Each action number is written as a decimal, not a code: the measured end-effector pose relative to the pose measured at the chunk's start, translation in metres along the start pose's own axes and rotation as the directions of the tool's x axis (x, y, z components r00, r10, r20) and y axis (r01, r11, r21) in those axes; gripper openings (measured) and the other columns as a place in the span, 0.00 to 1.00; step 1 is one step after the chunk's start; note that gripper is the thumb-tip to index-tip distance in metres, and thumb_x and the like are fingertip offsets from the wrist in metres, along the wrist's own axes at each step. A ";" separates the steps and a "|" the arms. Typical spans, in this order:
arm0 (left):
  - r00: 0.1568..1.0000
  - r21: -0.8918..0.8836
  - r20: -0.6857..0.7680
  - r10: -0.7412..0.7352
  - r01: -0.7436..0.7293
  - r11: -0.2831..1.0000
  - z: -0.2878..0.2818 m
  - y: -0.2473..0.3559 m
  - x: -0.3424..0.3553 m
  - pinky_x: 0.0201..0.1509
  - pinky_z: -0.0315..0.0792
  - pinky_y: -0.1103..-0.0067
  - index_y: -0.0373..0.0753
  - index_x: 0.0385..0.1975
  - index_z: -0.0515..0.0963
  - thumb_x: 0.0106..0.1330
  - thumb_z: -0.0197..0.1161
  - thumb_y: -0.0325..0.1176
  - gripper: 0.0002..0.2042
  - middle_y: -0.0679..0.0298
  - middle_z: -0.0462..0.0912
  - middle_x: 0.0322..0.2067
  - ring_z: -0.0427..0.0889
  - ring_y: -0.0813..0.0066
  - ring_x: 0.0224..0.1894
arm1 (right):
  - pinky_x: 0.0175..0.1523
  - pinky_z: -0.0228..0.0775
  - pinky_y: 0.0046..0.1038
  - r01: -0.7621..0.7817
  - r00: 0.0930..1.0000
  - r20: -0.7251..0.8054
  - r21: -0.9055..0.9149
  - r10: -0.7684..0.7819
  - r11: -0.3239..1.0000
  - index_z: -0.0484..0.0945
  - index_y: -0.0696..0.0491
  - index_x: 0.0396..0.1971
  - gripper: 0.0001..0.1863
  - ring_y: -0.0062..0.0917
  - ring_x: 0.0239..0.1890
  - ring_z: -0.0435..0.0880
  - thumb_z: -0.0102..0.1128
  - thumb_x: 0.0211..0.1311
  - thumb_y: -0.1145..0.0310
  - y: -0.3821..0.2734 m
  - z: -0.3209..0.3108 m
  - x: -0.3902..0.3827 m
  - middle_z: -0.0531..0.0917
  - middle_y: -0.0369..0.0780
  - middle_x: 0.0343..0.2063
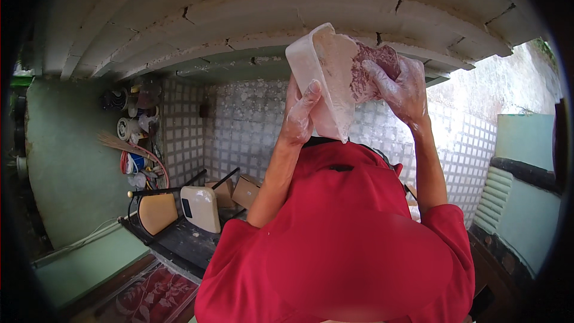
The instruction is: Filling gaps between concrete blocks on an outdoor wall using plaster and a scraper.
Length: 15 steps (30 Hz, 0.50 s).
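My left hand (pixel 301 110) grips the near left side of a white plastic tub (pixel 306 63), its thumb pressed on the outer wall. The tub is tilted, and a pale powdery or pasty coat (pixel 336 69) shows inside. My right hand (pixel 402 84) is closed on a maroon piece (pixel 372 63) smeared with white, which looks like a cloth or flexible sheet; its exact kind I cannot make out. That piece meets the right side of the tub. White residue coats both hands. The fingers behind the tub and the maroon piece are partly hidden.
A pale block wall (pixel 239 12) with cracked joints spans the top. Below left stand a black rack (pixel 191 233), a whitish scale-like device (pixel 201 208), a tan chair-back shape (pixel 158 214) and cardboard boxes (pixel 245 191). Buckets (pixel 127 128) and a broom (pixel 113 142) line the left. Tiled floor (pixel 239 113) lies beyond.
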State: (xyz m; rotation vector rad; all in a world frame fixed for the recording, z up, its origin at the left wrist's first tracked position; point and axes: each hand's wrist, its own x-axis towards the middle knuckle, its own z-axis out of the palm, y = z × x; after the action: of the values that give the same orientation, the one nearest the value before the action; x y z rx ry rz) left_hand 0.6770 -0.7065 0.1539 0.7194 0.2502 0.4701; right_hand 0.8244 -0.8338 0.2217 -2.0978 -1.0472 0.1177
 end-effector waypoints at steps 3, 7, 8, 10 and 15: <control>1.000 0.012 0.008 -0.008 0.008 1.000 -0.001 -0.001 0.002 0.63 0.63 0.73 0.35 0.63 0.58 0.65 0.62 0.41 0.31 0.60 0.70 0.57 0.69 0.71 0.58 | 0.38 0.67 0.39 0.055 0.997 -0.045 -0.037 -0.057 0.998 0.81 0.58 0.32 0.13 0.47 0.28 0.77 0.60 0.57 0.63 0.001 0.001 0.000 0.81 0.50 0.25; 1.000 0.065 0.002 0.018 -0.018 0.998 -0.003 -0.005 0.002 0.62 0.63 0.74 0.35 0.63 0.58 0.64 0.64 0.42 0.33 0.60 0.70 0.56 0.69 0.72 0.58 | 0.34 0.69 0.36 0.050 0.997 -0.069 0.061 -0.046 0.997 0.80 0.59 0.33 0.11 0.47 0.27 0.78 0.59 0.57 0.66 -0.004 0.010 -0.001 0.80 0.50 0.24; 1.000 0.064 0.002 0.017 -0.017 0.998 -0.003 -0.006 0.003 0.62 0.63 0.74 0.35 0.63 0.58 0.64 0.64 0.42 0.33 0.60 0.70 0.56 0.69 0.72 0.58 | 0.33 0.70 0.36 -0.004 0.997 -0.075 0.176 0.017 0.984 0.80 0.59 0.33 0.11 0.47 0.26 0.79 0.59 0.56 0.67 -0.006 0.012 -0.002 0.80 0.50 0.24; 1.000 0.103 -0.012 0.019 -0.018 0.995 -0.002 -0.007 0.004 0.62 0.62 0.75 0.35 0.63 0.58 0.63 0.65 0.43 0.34 0.60 0.70 0.56 0.69 0.72 0.57 | 0.32 0.70 0.35 0.058 0.996 -0.080 0.134 -0.047 0.989 0.80 0.59 0.34 0.10 0.48 0.26 0.78 0.58 0.55 0.69 0.000 0.018 -0.003 0.80 0.51 0.24; 1.000 0.119 -0.025 0.002 0.001 0.993 -0.007 -0.009 0.006 0.62 0.62 0.75 0.36 0.64 0.58 0.63 0.65 0.43 0.34 0.61 0.70 0.56 0.69 0.72 0.57 | 0.32 0.70 0.36 0.152 0.987 -0.071 0.094 -0.146 0.984 0.80 0.60 0.34 0.10 0.51 0.28 0.76 0.57 0.53 0.72 0.011 0.023 0.001 0.78 0.53 0.25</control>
State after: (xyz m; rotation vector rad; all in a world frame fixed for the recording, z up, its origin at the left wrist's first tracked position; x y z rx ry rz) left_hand 0.6822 -0.7056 0.1423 0.8302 0.3036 0.4673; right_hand 0.8232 -0.8229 0.1983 -1.9149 -1.1328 0.0279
